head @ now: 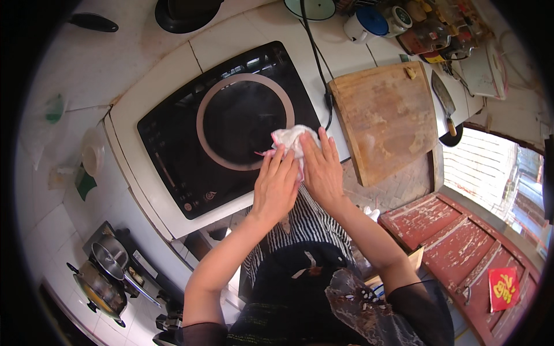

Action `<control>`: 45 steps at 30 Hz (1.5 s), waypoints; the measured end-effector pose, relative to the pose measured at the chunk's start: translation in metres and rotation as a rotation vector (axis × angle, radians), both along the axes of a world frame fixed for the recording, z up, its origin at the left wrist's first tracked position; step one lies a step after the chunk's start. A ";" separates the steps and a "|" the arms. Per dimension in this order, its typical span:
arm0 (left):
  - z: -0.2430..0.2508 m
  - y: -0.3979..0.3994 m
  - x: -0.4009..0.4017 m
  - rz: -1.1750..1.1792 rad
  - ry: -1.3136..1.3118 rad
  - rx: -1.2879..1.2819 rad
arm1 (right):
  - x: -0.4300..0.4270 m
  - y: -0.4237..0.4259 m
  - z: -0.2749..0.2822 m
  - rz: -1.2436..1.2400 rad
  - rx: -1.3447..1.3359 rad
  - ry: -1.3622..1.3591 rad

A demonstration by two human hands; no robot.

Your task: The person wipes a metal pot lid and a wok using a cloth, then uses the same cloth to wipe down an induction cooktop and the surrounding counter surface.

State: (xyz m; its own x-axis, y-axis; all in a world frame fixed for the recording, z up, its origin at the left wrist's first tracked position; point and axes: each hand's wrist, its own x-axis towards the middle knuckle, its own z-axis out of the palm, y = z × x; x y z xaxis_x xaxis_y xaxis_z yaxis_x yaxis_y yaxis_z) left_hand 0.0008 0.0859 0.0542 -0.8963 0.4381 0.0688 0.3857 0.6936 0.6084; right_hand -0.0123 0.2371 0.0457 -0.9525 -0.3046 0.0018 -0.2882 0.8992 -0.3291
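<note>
A white cloth with pink edging (291,137) lies bunched at the front right part of a black induction cooktop (244,119). My left hand (275,186) rests on its near side, fingers stretched over the fabric. From the right, my right hand (322,168) presses on the same cloth with fingers extended. Both palms face down and the hands almost touch. Part of the cloth is hidden beneath them. The cooktop bears a pale ring (202,119) on its glass, with control markings along the left side.
To the right, a wooden cutting board (389,121) overhangs the counter, with a cleaver (442,93) beyond it. A black power cable (318,65) runs between cooktop and board. Bottles (428,36) and an enamel mug with a blue lid (361,26) stand behind. Pots (101,289) sit lower left.
</note>
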 end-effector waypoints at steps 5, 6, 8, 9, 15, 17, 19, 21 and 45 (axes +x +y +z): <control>0.000 0.001 0.007 -0.031 -0.074 0.023 | 0.019 0.001 -0.013 -0.009 -0.141 0.004; 0.000 0.002 0.004 -0.044 -0.080 0.042 | 0.015 0.006 -0.007 0.007 -0.104 -0.003; 0.004 0.009 -0.013 -0.062 -0.044 0.041 | -0.001 0.004 -0.008 -0.055 -0.089 0.047; 0.001 0.007 -0.023 -0.061 -0.043 0.037 | -0.017 0.001 -0.004 -0.089 -0.019 0.069; 0.022 -0.061 -0.029 0.069 -0.112 -0.369 | 0.010 -0.011 -0.008 0.110 -0.125 -0.037; 0.022 -0.087 -0.020 0.204 -0.231 -0.503 | -0.004 0.017 -0.001 0.169 -0.071 -0.058; 0.019 -0.093 -0.014 0.198 -0.229 -0.466 | -0.012 0.025 0.002 0.143 -0.042 -0.066; 0.016 -0.093 -0.015 0.195 -0.224 -0.465 | -0.015 0.010 -0.006 -0.081 -0.123 0.016; 0.012 -0.090 -0.020 0.202 -0.204 -0.481 | -0.009 -0.011 -0.019 0.013 -0.139 0.068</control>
